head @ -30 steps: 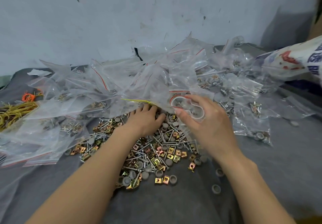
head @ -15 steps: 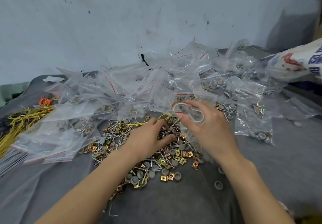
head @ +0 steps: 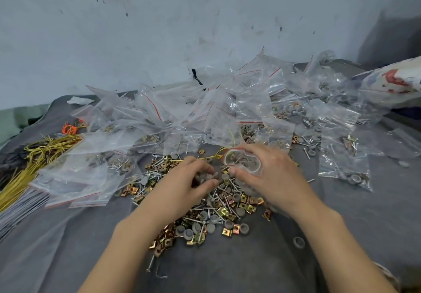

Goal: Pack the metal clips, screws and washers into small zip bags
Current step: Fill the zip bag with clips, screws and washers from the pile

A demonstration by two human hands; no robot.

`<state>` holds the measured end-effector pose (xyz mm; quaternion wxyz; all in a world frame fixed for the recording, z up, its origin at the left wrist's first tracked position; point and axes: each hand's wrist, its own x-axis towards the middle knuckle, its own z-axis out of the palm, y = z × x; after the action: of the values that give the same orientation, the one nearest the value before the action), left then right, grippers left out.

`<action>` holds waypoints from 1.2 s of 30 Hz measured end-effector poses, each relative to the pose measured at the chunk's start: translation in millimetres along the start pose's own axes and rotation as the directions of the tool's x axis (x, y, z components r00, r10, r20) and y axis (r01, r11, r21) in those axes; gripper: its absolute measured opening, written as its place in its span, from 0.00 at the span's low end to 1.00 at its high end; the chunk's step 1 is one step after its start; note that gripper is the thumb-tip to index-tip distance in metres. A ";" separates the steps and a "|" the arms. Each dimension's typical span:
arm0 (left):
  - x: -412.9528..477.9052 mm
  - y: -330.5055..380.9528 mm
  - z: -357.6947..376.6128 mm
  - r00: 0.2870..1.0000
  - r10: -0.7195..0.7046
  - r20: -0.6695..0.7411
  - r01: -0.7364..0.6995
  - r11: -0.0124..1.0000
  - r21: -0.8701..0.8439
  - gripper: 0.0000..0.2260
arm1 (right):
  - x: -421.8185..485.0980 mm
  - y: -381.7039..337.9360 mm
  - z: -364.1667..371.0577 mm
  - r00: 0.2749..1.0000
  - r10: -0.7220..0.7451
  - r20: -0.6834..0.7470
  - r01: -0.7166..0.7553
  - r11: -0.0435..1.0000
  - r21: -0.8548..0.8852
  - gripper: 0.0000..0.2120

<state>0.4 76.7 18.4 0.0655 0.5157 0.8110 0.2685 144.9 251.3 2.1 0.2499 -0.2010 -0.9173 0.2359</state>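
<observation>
Filling step: your right hand [head: 271,174] holds zip bag [head: 242,163] mouth open; left hand [head: 193,182] pinches grey washers [head: 205,179]. Next, likely drop into bag.

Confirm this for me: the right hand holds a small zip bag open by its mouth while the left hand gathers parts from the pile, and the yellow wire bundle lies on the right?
Not quite. In the head view the yellow wire bundle lies on the left. The right hand does hold the zip bag open; the left hand gathers from the pile.
</observation>
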 end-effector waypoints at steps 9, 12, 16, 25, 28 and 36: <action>-10.5 -18.1 -8.0 0.995 -0.057 -0.085 0.046 0.991 -0.128 0.17 | 1.4 -4.2 6.5 0.994 0.013 0.105 -0.006 0.998 -0.062 0.31; -5.4 -21.2 -6.7 0.992 -0.063 -0.113 0.048 0.990 -0.130 0.18 | 2.3 -4.6 7.3 0.991 0.030 0.131 -0.020 0.997 -0.076 0.32; -0.3 -24.7 -10.2 0.973 -0.084 -0.213 0.046 0.983 -0.176 0.15 | 4.2 -6.0 8.1 0.992 0.027 0.126 -0.016 0.996 -0.088 0.32; 7.7 6.6 -18.9 0.949 -0.097 -0.299 -0.045 0.900 -0.434 0.08 | 3.9 -16.3 12.6 0.999 -0.024 0.034 0.023 0.999 0.032 0.39; 9.0 20.2 -14.4 0.966 -0.041 -0.254 -0.066 0.914 -0.400 0.08 | 2.6 -18.0 15.4 0.999 -0.022 0.034 0.021 0.998 0.051 0.39; 12.8 34.5 -15.3 0.956 -0.002 -0.295 -0.136 0.884 -0.448 0.11 | 1.6 -19.0 16.3 0.999 -0.031 0.039 0.026 0.992 0.119 0.41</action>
<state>16.3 93.4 50.9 0.0589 0.4686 0.7057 0.5281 129.8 231.3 0.4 0.2461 -0.1677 -0.9093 0.2905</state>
